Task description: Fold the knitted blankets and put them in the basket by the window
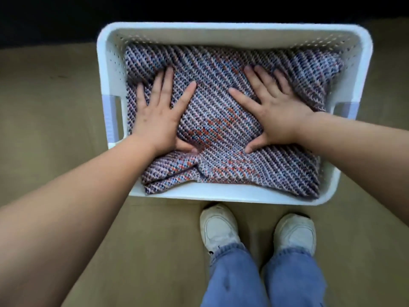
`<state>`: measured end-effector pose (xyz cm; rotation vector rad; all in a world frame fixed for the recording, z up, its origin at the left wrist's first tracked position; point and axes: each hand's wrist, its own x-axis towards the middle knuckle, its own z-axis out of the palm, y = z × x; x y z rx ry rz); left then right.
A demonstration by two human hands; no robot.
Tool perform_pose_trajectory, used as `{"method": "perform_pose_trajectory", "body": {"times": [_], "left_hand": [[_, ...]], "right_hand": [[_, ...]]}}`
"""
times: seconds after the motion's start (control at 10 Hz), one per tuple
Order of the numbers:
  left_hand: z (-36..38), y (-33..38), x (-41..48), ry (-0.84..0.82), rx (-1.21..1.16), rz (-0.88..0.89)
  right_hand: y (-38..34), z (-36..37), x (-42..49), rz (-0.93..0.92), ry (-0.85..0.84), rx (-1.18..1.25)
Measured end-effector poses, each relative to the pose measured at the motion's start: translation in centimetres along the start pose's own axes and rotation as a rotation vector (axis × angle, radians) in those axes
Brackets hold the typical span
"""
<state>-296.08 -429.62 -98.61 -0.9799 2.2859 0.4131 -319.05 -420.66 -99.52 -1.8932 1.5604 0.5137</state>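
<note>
Both hands lie flat with fingers straight and spread, palms down, gripping nothing: the left hand (159,114) presses on the left-centre part of the knitted blanket (221,107), and the right hand (272,111) presses on the right-centre part, the thumbs pointing toward each other with a stretch of knit between them. Bare forearms reach in from the lower left and the right edge of the frame. At the bottom, right of centre, blue jeans (232,273) fall over a pair of white shoes (219,227), whose toes stand just beside the near rim of the basket (221,196). It is a white plastic basket with rounded corners, small holes in its walls and a pale lilac handle (109,120) on each short side. The folded blanket lies inside it and fills it almost wall to wall, bunched in a crease at the lower left; its yarn is lilac, navy and white in slanting rows, with orange-red patches near the middle. The basket stands on a plain tan floor (55,96). Beyond its far rim, across the top of the frame, runs a dark band (199,7) in which nothing can be made out.
</note>
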Motion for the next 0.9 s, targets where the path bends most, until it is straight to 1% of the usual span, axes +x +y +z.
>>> {"method": "perform_pose_trajectory", "body": {"times": [0.1,0.2,0.3,0.4,0.5,0.6,0.7,0.8,0.9], "left_hand": [[-1.0,0.4,-4.3,0.062,-0.063,0.031],[-0.8,-0.4,-8.4,0.077,-0.139,0.007],[0.8,-0.4,-7.9,-0.053,-0.154,-0.068],[3.0,0.2,-5.2,-0.096,-0.063,-0.115],[4.6,0.2,-3.4,-0.095,0.024,-0.156],[4.0,0.8,-3.7,-0.120,0.064,-0.175],[1.6,2.0,-5.4,-0.159,0.104,-0.222],[-2.3,4.1,-9.6,-0.191,0.059,-0.243],[-5.8,6.9,-14.7,-0.153,-0.066,-0.234]], "right_hand": [[0.1,-1.1,-3.6,-0.124,0.067,0.015],[0.0,0.5,-7.3,-0.069,0.082,-0.121],[-0.8,1.8,-7.1,0.136,-0.176,-0.074],[-1.8,3.5,-4.6,0.221,-0.254,-0.145],[-1.4,5.0,-3.1,0.257,-0.226,-0.141],[-1.9,4.3,-3.4,0.263,-0.242,-0.141],[-3.1,2.1,-5.0,0.253,-0.277,-0.173],[-5.2,-2.0,-9.6,0.184,-0.262,-0.141],[-7.5,-5.1,-15.7,0.107,-0.152,-0.096]]}}
